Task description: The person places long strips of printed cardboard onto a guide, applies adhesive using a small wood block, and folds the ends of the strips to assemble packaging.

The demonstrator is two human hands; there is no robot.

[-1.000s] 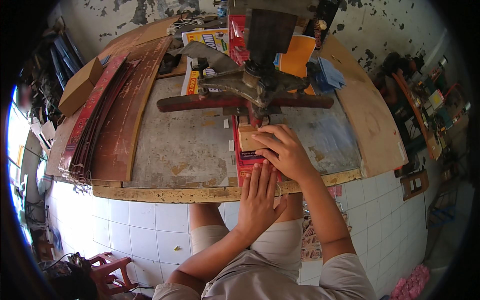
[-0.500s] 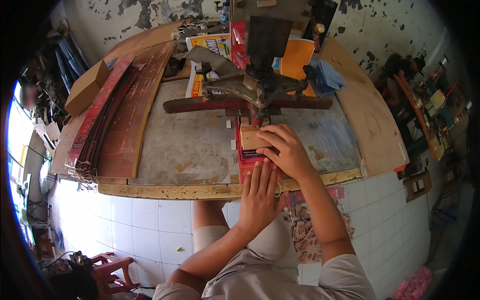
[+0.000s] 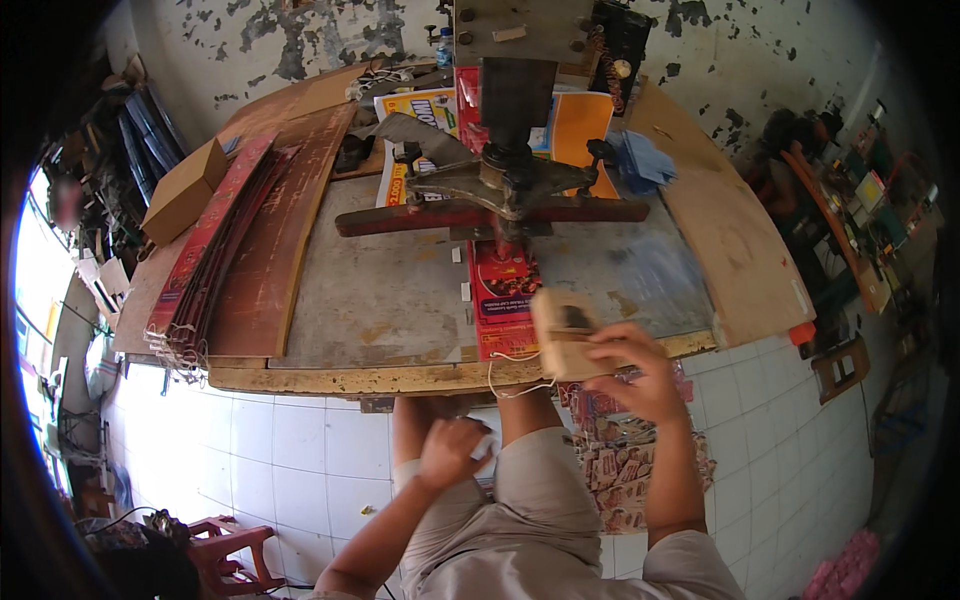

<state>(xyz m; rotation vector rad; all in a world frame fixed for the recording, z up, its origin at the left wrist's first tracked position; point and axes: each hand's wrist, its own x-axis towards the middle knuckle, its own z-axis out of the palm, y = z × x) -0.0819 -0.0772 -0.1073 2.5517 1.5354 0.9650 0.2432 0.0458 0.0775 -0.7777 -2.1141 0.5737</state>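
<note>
My right hand (image 3: 645, 380) grips a pale wooden block (image 3: 563, 350) by its right end. The block is tilted, has a dark recess in its upper face, and hangs over the bench's front edge. Beside it on the bench lies a red printed card strip (image 3: 493, 340), with a loose white string (image 3: 492, 372) at its near end. The strip's far end runs beneath the red tip of a heavy metal press (image 3: 510, 190). Below the bench edge, above my lap, my left hand (image 3: 452, 452) is empty, its fingers loosely bent and thumb apart.
On the left lie a stack of red strips (image 3: 215, 245) and a cardboard box (image 3: 185, 190). Blue cloth-like material (image 3: 645, 160) sits right of the press. Printed strips (image 3: 615, 470) hang below the bench. A red stool (image 3: 235, 550) stands at lower left.
My right hand has lifted the wooden block off the card strip and brought it right and nearer, tilting it. My left hand has left the strip and dropped toward my lap.
</note>
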